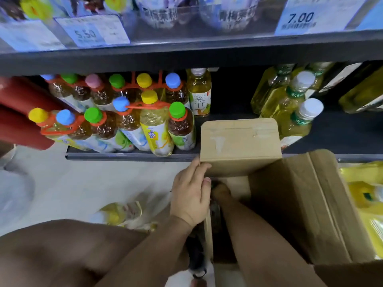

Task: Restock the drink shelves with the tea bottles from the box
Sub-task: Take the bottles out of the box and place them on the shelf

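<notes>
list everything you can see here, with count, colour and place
cardboard box: one, brown, open, below the lower shelf
box flap: one, brown, raised against the shelf edge
multi-cap bottles: about a dozen, amber and yellow, lower shelf left
tea bottle: one, pale yellow, white cap, behind the flap
white-cap bottles: several, yellow-green, lower shelf right
price tags: several, blue-white, upper shelf edge
left hand: on the flap's edge
right hand: reaching inside the box

Box (290, 204): matt brown cardboard, flap at 12 o'clock with glossy tape scraps. Tea bottles (157, 125): clear glossy plastic, shiny printed labels, matt coloured plastic caps. Shelf (186, 59): dark matt metal edge. Price tags (91, 32) at 11 o'clock: paper behind glossy plastic. Floor (83, 183): smooth pale tile.
</notes>
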Available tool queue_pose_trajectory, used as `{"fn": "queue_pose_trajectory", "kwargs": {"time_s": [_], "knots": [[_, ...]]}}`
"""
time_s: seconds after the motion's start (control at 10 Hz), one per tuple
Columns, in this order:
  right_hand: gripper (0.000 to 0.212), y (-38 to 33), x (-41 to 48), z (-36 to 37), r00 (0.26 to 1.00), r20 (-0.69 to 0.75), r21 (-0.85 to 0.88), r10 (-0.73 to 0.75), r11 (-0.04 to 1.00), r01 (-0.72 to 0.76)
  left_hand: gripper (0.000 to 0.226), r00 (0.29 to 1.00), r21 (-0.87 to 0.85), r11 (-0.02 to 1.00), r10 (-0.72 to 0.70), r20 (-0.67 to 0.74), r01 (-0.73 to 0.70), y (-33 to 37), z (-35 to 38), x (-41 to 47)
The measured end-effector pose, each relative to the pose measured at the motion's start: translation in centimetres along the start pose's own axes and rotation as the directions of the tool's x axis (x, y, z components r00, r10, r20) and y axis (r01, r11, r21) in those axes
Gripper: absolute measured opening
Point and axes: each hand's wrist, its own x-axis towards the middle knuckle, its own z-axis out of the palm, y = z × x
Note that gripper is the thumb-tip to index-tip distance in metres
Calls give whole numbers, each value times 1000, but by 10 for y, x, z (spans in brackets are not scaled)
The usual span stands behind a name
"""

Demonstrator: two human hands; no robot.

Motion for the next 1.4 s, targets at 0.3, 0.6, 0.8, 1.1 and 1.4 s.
{"fn": "queue_pose_trajectory", "kwargs": {"time_s": [0.3, 0.6, 0.8, 1.1, 1.4], "knots": [[58, -4, 1, -21, 998, -43, -188, -51, 981, 42, 41, 1000, 116, 993, -26, -9, 27, 3, 1, -2], [29, -50, -107, -76, 945, -90, -472, -314, 849, 237, 45, 993, 371, 928, -72, 90, 34, 41, -31, -12], [44, -115, -217, -150, 806, -182, -535, -563, 744, 399, 46, 990, 277, 961, -27, 138, -12, 110, -92, -16], [34, -245, -425, -239, 485, -292, -600, -824, 553, 578, 84, 975, -46, 991, 114, -189, -125, 239, -230, 17], [28, -350, -574, -299, 126, -301, -749, -945, 316, 582, 86, 806, -105, 917, 278, -522, -384, 346, -376, 76]]}}
